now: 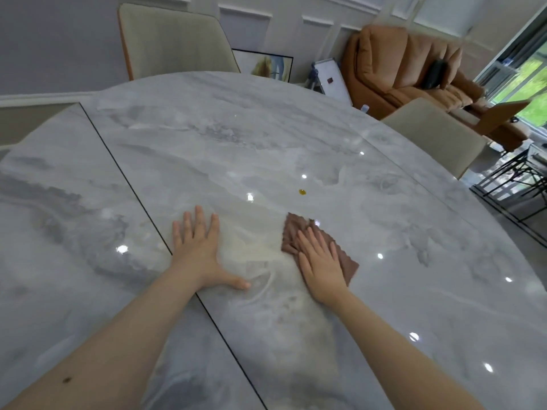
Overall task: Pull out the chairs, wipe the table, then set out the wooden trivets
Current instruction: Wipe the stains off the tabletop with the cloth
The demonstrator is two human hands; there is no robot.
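brown cloth [343, 257] lies flat on the marble table [266, 128], near my edge and a little right of centre, pinned under my right hand [321, 263]. right hand: palm down, fingers together and extended, pressing on the cloth rather than gripping it. left hand [201, 250]: empty, flat on the bare top, fingers spread, thumb out toward the cloth; it sits just right of the dark seam [124, 176] and well apart from the cloth.

risks, as i judge them:
- small amber spot [302, 192] sits beyond the cloth, not touching it. a light pass could smear it across the gloss instead of lifting it.
- the cloth is held only by palm pressure; its far corner is bunched, so a quick stroke could fold it under or let it slip free.
- left hand on the polished top may leave prints on an area that then needs another pass.

orientation: the cloth's long axis runs diagonally, from the far-left corner toward the near-right corner; the pointed far corner aims roughly at the spot.

two pale chairs [177, 39] [435, 131] stand at the far rim. no trivets in view; that step is not yet done.
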